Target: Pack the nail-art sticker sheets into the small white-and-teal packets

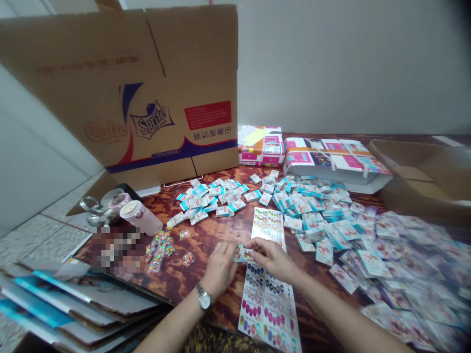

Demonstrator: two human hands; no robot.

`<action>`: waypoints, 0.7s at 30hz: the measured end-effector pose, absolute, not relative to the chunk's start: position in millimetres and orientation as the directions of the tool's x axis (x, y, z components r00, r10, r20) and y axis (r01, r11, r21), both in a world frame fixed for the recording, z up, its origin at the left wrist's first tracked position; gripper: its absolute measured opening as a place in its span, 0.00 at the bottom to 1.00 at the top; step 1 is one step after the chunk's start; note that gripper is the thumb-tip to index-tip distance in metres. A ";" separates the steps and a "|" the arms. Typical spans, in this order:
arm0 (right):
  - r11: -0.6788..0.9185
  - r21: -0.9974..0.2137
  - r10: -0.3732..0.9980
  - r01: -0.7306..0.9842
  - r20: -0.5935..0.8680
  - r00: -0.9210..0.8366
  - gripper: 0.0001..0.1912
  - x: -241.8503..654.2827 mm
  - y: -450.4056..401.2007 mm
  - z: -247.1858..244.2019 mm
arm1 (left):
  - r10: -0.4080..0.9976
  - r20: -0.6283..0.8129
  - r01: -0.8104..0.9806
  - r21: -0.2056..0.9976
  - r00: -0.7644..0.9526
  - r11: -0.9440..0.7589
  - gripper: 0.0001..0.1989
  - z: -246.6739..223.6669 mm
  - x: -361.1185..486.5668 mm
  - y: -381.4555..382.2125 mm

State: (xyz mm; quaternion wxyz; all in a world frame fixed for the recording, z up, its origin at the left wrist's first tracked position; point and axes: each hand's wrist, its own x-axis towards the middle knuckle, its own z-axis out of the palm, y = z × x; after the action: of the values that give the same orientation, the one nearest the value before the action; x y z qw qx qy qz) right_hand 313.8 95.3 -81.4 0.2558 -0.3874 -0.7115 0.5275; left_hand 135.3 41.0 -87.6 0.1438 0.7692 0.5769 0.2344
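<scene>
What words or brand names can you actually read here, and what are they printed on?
"Sprite": on the cardboard carton.
"DON'T STAND ON THE CARTON": faintly, across the carton's upper flap.
Red panel and blue band on the carton: print too small to read.
Sticker sheets and small packets: print too small or blurred to read.

Right there, the small card (241,254) is pinched between the left hand (221,269) and the right hand (273,260), and the fingers cover so much of it that its print can't be read! Over on the left of the table, a pixelated patch (116,250) hides whatever lies there. Far right, the spread of packets (412,250) smears into blur and runs off the edge. The sticker sheet (268,309) gets cut off at the near edge, the flattened cartons (73,299) at near left, and the tiny pieces in the clear bags (158,250) are too small to make out.
</scene>
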 end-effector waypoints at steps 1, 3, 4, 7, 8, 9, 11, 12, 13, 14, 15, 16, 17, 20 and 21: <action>0.174 -0.938 0.834 0.300 -0.021 -0.552 0.06 312.4 94.0 -79.5 | 0.953 0.193 0.824 0.481 0.234 -0.300 0.20 -87.2 137.3 40.5; 0.242 -0.902 0.856 0.357 0.025 -0.517 0.04 307.7 90.6 -75.6 | 0.949 0.198 0.827 0.468 0.244 -0.310 0.19 -86.6 140.6 40.2; 0.278 -0.880 0.865 0.385 0.055 -0.498 0.04 305.0 88.7 -74.1 | 0.949 0.202 0.827 0.468 0.243 -0.311 0.19 -86.4 141.6 40.4; 0.331 -0.862 0.867 0.385 0.116 -0.485 0.05 298.8 84.6 -73.6 | 0.950 0.217 0.829 0.471 0.223 -0.302 0.18 -87.4 141.4 40.3; 0.318 -0.878 0.864 0.358 0.113 -0.490 0.05 298.1 84.4 -74.9 | 0.949 0.223 0.829 0.469 0.223 -0.305 0.19 -88.3 140.7 39.7; 0.292 -0.899 0.862 0.325 0.101 -0.497 0.05 298.2 85.1 -76.7 | 0.947 0.228 0.830 0.463 0.228 -0.311 0.20 -89.4 139.9 38.9; 0.227 -0.937 0.857 0.265 0.063 -0.511 0.05 299.9 88.1 -80.4 | 0.940 0.236 0.832 0.445 0.247 -0.331 0.23 -92.1 139.0 37.0; 0.203 -0.948 0.855 0.244 0.050 -0.517 0.05 300.8 89.7 -81.7 | 0.937 0.238 0.834 0.435 0.257 -0.340 0.25 -93.5 138.9 36.2; 0.194 -0.953 0.851 0.234 0.044 -0.523 0.05 301.5 91.1 -82.2 | 0.934 0.240 0.837 0.425 0.263 -0.345 0.26 -94.7 139.1 35.6; 0.201 -0.951 0.846 0.236 0.047 -0.531 0.04 301.7 91.8 -81.9 | 0.933 0.243 0.840 0.417 0.265 -0.347 0.26 -95.7 139.6 35.4; 0.225 -0.942 0.841 0.250 0.058 -0.537 0.04 301.3 91.7 -80.9 | 0.932 0.249 0.842 0.412 0.263 -0.348 0.25 -96.3 140.2 35.6; 0.261 -0.925 0.839 0.276 0.076 -0.539 0.04 300.4 90.9 -79.2 | 0.931 0.256 0.843 0.410 0.261 -0.349 0.25 -96.6 140.8 36.0; 0.304 -0.901 0.839 0.309 0.099 -0.535 0.05 299.2 89.3 -77.3 | 0.929 0.266 0.842 0.410 0.256 -0.350 0.24 -96.7 141.4 36.5; 0.403 -0.812 0.857 0.423 0.172 -0.486 0.08 295.4 83.4 -72.3 | 0.924 0.286 0.837 0.415 0.252 -0.357 0.23 -96.1 142.1 37.0; 0.416 -0.790 0.864 0.450 0.189 -0.467 0.09 294.7 81.8 -71.4 | 0.923 0.290 0.836 0.414 0.255 -0.361 0.23 -95.8 142.1 36.5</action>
State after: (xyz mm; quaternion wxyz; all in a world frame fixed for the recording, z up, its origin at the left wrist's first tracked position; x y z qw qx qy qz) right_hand 294.7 81.8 -71.4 0.3023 -0.4183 -0.7853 0.3420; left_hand 142.1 36.5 -95.8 0.0882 0.7871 0.5585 0.2466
